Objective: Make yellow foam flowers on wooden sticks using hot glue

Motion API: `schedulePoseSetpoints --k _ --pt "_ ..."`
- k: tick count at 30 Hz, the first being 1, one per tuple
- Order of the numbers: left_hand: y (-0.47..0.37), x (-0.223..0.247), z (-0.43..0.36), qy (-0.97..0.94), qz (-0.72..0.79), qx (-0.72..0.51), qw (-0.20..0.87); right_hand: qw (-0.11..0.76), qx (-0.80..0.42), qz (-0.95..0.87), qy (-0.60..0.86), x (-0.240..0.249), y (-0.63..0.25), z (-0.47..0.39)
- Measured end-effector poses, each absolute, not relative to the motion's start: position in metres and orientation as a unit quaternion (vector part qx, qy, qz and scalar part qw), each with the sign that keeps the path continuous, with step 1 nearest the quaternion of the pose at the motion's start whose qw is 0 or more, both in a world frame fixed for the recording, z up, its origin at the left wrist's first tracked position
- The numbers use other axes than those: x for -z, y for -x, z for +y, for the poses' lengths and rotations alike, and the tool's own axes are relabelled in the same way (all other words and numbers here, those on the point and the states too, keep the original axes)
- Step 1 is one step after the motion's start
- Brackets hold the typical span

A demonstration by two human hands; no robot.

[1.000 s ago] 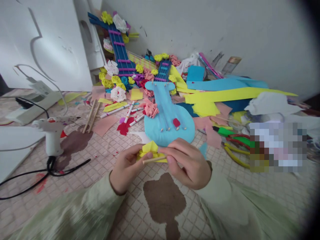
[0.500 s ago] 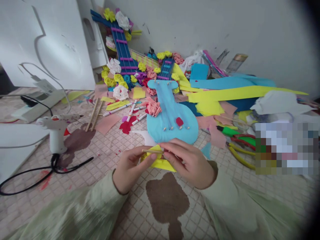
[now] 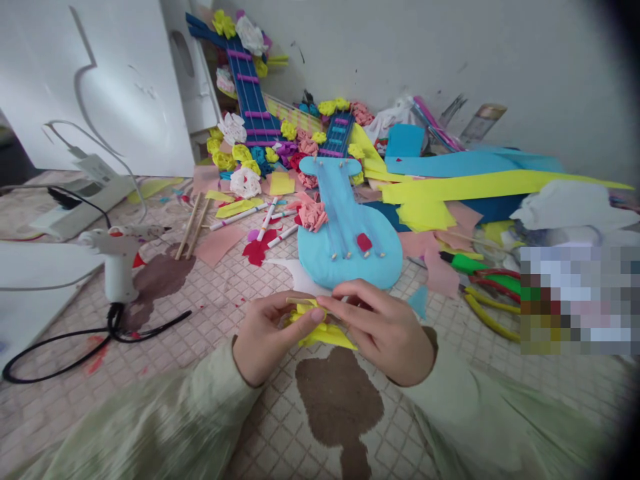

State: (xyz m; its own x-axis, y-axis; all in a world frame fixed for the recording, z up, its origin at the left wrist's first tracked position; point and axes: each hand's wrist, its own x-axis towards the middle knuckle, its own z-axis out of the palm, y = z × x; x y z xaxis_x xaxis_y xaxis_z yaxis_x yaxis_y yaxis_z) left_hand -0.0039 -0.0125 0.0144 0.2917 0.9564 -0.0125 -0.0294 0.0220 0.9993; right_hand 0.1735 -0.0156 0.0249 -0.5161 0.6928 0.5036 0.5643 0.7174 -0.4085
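Head view: pinches bunched yellow paper (image 3: 327, 335) between thumb and curled fingers of the left hand (image 3: 267, 337), at the centre of the dial, over the patterned tablecloth (image 3: 215, 287). With the right hand (image 3: 385, 333), fingers bent, pinches the right end of a short wooden stick (image 3: 299, 300) against the same paper; cannot make out the exact placing of the right thumb. Has the fingertips of both hands close together. Long axis of the stick nearly level, nine to three o'clock, bare end pointing to nine, other end lost under the right fingertips. Long side of the paper also crosswise, loose lower edge trailing toward four.

At six, a brown patch (image 3: 340, 400) on the cloth. Just beyond the fingers, between twelve and one, a light-blue guitar cutout (image 3: 317, 260), flat, neck toward twelve, strings running lengthwise; on its left edge, a coral paper flower (image 3: 313, 215). Between ten and eleven, a red scrap (image 3: 257, 252) beside white markers (image 3: 283, 235). At ten, two loose rods (image 3: 187, 227), side by side. Between nine and ten, a white glue gun (image 3: 117, 267), upright, nozzle toward three. At three, a yellow-handled tool (image 3: 481, 320); at two, a green-handled one. Farther, between eleven and twelve, a dark-blue guitar (image 3: 255, 100) among paper flowers.
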Motion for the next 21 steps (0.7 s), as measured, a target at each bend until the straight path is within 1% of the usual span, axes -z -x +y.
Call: schedulePoseSetpoints --k 3,7,13,17,21 --pt "0.0038 -0.0129 -0.0123 -0.552 0.422 -0.424 0.581 0.329 -0.097 -0.864 0.368 -0.0250 -0.1718 -0.0168" --pt "0.0056 -0.0114 -0.0136 -0.573 0.427 -0.420 0.560 0.373 -0.151 -0.832 0.383 -0.0266 -0.1686 -0.0179" --pt "0.0080 -0.0091 -0.0150 -0.662 0.414 -0.413 0.468 0.401 -0.267 -0.771 0.417 -0.0319 -0.1639 -0.0181" --pt "0.0100 -0.0102 -0.0161 -0.713 0.379 -0.400 0.434 0.429 -0.290 -0.751 0.409 -0.0324 -0.1643 -0.0175" --pt "0.0109 -0.0127 -0.0178 -0.738 0.346 -0.375 0.441 0.415 -0.292 -0.746 0.430 -0.0332 -0.1657 -0.0176"
